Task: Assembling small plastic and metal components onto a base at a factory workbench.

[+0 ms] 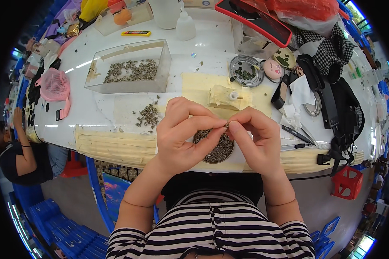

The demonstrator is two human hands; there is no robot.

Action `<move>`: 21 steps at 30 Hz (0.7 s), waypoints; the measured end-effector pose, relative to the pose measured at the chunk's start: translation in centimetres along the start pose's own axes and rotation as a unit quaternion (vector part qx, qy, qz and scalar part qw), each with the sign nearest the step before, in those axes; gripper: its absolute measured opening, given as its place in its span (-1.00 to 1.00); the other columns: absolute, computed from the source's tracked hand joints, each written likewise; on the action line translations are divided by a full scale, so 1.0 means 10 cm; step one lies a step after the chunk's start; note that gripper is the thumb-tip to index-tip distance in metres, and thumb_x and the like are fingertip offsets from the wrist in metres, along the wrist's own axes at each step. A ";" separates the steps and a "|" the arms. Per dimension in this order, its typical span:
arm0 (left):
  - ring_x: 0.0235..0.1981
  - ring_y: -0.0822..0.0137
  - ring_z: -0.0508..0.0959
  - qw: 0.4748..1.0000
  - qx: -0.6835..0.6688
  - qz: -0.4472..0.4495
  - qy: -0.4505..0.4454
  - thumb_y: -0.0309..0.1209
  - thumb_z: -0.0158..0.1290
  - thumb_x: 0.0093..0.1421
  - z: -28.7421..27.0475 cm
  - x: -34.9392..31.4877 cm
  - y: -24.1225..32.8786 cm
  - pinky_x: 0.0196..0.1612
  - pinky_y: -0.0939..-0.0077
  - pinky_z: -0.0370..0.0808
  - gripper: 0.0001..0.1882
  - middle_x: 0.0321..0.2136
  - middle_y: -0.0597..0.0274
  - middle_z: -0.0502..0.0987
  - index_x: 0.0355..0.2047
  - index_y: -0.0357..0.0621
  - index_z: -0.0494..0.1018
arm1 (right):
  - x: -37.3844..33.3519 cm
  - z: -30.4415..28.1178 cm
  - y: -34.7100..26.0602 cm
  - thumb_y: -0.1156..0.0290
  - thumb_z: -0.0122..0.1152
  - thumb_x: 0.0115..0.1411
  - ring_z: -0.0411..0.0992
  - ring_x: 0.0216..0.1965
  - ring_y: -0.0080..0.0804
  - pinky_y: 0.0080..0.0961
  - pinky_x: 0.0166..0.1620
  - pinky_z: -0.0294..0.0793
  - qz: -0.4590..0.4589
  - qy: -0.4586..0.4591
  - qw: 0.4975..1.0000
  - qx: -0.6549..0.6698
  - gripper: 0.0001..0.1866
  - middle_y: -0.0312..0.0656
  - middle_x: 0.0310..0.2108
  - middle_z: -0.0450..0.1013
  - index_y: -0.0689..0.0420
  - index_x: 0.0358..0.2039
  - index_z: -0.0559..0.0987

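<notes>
My left hand (186,131) and my right hand (256,134) meet fingertip to fingertip, each pinched on a tiny metal part (226,125) that is mostly hidden between the fingers. Directly below them stands a round dish (220,161) filled with many small grey-brown metal parts (218,149). Just beyond the fingers sits a block wrapped in cream tape (218,98), with a short white peg on top. Left of my left hand lies a loose heap of similar small parts (148,115) on the white table.
A clear box (129,88) holds more small parts. A round tin (234,67) with dark green pieces stands beyond the block. Tweezers (309,134) lie right of my hand. A red-cased phone (255,23) overhangs the far side. A person (28,151) sits at left.
</notes>
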State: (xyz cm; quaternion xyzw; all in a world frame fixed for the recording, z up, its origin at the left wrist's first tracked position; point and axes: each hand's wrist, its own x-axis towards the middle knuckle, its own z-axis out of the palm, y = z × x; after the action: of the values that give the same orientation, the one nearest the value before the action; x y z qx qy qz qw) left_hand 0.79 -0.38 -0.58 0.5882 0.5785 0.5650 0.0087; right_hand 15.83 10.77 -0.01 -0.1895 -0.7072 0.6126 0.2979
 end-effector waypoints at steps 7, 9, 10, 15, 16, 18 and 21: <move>-0.41 0.31 0.48 0.992 0.102 0.061 0.034 -0.65 0.32 -0.11 0.02 0.02 -0.01 -0.25 0.42 0.32 -0.75 -0.42 0.29 0.56 -0.38 -0.15 0.62 | 0.11 -0.09 -0.05 0.59 0.33 0.13 0.38 -0.51 -0.52 -0.60 -0.45 0.38 -0.214 0.200 0.915 -0.276 -0.92 -0.23 -0.47 0.49 0.24 -0.33 0.63; -0.41 0.31 0.48 0.991 0.115 0.060 0.037 -0.64 0.32 -0.11 0.02 0.02 -0.04 -0.25 0.42 0.32 -0.75 -0.41 0.30 0.57 -0.37 -0.15 0.62 | 0.16 -0.10 -0.01 0.55 0.39 0.08 0.40 -0.46 -0.43 -0.53 -0.41 0.39 -0.214 0.192 0.904 -0.315 -0.83 -0.23 -0.45 0.47 0.19 -0.27 0.66; -0.41 0.31 0.48 0.991 0.115 0.055 0.037 -0.64 0.32 -0.11 0.02 0.02 -0.04 -0.25 0.42 0.32 -0.76 -0.41 0.30 0.57 -0.37 -0.15 0.62 | 0.19 -0.10 0.02 0.55 0.40 0.06 0.40 -0.45 -0.40 -0.51 -0.40 0.38 -0.215 0.183 0.901 -0.330 -0.81 -0.23 -0.45 0.46 0.18 -0.27 0.66; -0.40 0.30 0.48 0.992 0.111 0.038 0.041 -0.64 0.32 -0.10 0.04 0.01 -0.03 -0.24 0.42 0.32 -0.76 -0.42 0.29 0.58 -0.38 -0.16 0.62 | 0.27 -0.08 0.07 0.53 0.44 0.00 0.39 -0.43 -0.29 -0.44 -0.38 0.37 -0.234 0.146 0.873 -0.401 -0.80 -0.22 -0.45 0.44 0.14 -0.31 0.65; -0.40 0.30 0.48 0.992 0.112 0.037 0.041 -0.64 0.32 -0.10 0.04 0.01 -0.04 -0.24 0.42 0.32 -0.76 -0.42 0.29 0.58 -0.38 -0.16 0.62 | 0.27 -0.08 0.07 0.54 0.44 0.00 0.39 -0.42 -0.30 -0.45 -0.38 0.37 -0.239 0.157 0.872 -0.397 -0.81 -0.22 -0.46 0.44 0.15 -0.32 0.65; -0.40 0.30 0.48 0.992 0.113 0.035 0.043 -0.64 0.32 -0.10 0.03 0.00 -0.04 -0.24 0.42 0.32 -0.77 -0.42 0.29 0.58 -0.38 -0.17 0.62 | 0.26 -0.09 0.06 0.54 0.43 0.01 0.40 -0.41 -0.32 -0.46 -0.37 0.37 -0.251 0.177 0.869 -0.388 -0.83 -0.23 -0.46 0.45 0.15 -0.35 0.65; -0.40 0.30 0.48 0.992 0.111 0.039 0.037 -0.64 0.33 -0.11 0.02 0.01 -0.03 -0.24 0.42 0.33 -0.77 -0.42 0.29 0.58 -0.38 -0.17 0.62 | 0.19 -0.09 0.01 0.56 0.42 0.03 0.40 -0.39 -0.36 -0.49 -0.35 0.37 -0.253 0.233 0.878 -0.332 -0.86 -0.24 -0.46 0.46 0.17 -0.37 0.64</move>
State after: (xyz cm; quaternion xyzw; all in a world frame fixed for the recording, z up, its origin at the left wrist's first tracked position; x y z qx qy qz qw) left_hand 0.72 -0.08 -0.78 0.5863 0.6140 0.5189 -0.1002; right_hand 14.99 12.69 0.32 -0.2292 -0.8030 0.1834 0.5187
